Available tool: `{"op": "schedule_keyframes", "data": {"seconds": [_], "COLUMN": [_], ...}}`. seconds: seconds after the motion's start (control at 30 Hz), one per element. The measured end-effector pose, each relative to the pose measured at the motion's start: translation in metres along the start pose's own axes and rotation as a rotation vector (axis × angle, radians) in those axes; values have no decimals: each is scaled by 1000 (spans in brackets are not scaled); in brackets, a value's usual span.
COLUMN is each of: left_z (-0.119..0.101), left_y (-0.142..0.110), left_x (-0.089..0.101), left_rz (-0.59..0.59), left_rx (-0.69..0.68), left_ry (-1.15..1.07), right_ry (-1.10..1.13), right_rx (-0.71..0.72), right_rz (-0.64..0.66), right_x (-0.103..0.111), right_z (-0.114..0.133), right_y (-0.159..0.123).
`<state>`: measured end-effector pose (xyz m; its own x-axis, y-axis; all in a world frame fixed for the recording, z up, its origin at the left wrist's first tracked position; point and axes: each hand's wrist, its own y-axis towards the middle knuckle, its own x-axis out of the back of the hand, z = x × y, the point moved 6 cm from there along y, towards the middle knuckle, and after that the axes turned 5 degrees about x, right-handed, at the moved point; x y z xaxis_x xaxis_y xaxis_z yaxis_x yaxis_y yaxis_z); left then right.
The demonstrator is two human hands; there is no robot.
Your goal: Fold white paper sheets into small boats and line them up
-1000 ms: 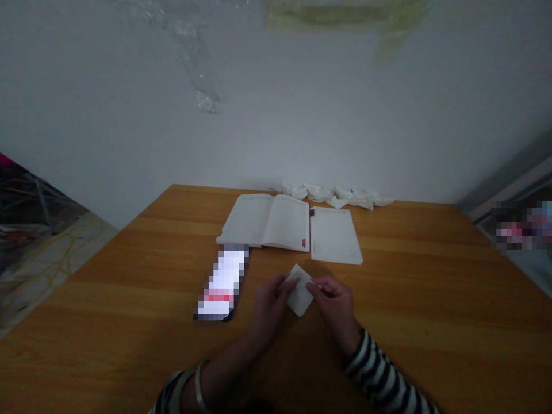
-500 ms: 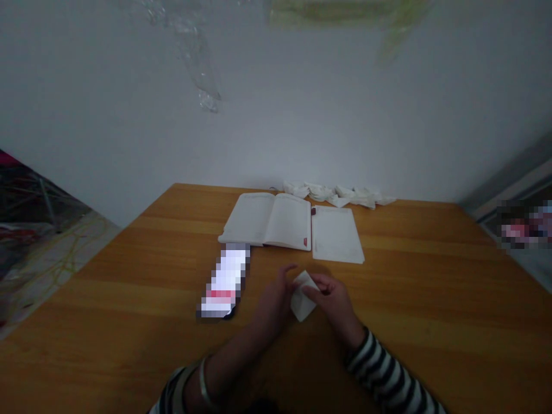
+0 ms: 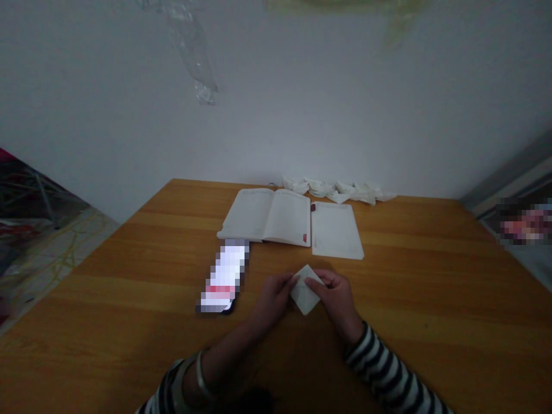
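Observation:
A small white folded paper is held up between my two hands, one corner pointing away from me and a crease down its middle. My left hand pinches its left corner, thumb on top. On the opposite side my right hand grips the right corner, with the thumb pressed on the upper face and the fingers behind. The fingertips under the paper are hidden.
An open notebook lies beyond my hands, with loose white sheets at its right. A phone with a lit, blurred screen is at the left. Crumpled white paper pieces line the wall along the wooden table's back edge.
My left fingers, raised off the paper before, have closed onto its left corner. The paper now faces up more squarely and shows a fuller diamond shape. The view has tilted slightly.

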<state>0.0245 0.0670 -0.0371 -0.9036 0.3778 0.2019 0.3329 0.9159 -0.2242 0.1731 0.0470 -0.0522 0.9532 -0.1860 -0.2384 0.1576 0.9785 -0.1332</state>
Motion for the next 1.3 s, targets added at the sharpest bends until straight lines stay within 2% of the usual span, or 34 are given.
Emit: {"op": "schedule_keyframes", "data": {"seconds": [0.17,0.23,0.37,0.53,0.63,0.77,0.87,1.0,1.13,1.2,1.3], "left_z": [6,6,-2,-1,-4,-10,-14,-16,-16,-14,-10], "left_y": [0,-1,-3,-6,-7,-5,-5,-6,-7,-6,-5], "left_x": [-6,-6,-3,0,4,2,5,10,13,12,4], "left_rz": [83,89,21,-48,-103,7,-2,-86,-172,-148,-7], "left_rx": [86,76,-72,-40,-76,-105,-93,-69,-72,-74,-69], "left_ry": [-136,-149,-46,103,118,134,225,264,284,243,75], "right_ry": [-40,-66,-110,-111,-170,-275,-324,-277,-232,-237,-186], "right_rx": [41,68,156,178,186,248,281,231,130,117,142], "right_rz": [21,37,55,91,98,78,67,143,137,90,8], "right_x": [1,2,3,-3,-7,-8,-7,-12,-13,-9,-3], "right_z": [3,4,7,8,8,12,11,5,-3,-5,-2], "right_y": [0,0,1,-5,-10,-14,-12,-10,-8,-7,-5]}}
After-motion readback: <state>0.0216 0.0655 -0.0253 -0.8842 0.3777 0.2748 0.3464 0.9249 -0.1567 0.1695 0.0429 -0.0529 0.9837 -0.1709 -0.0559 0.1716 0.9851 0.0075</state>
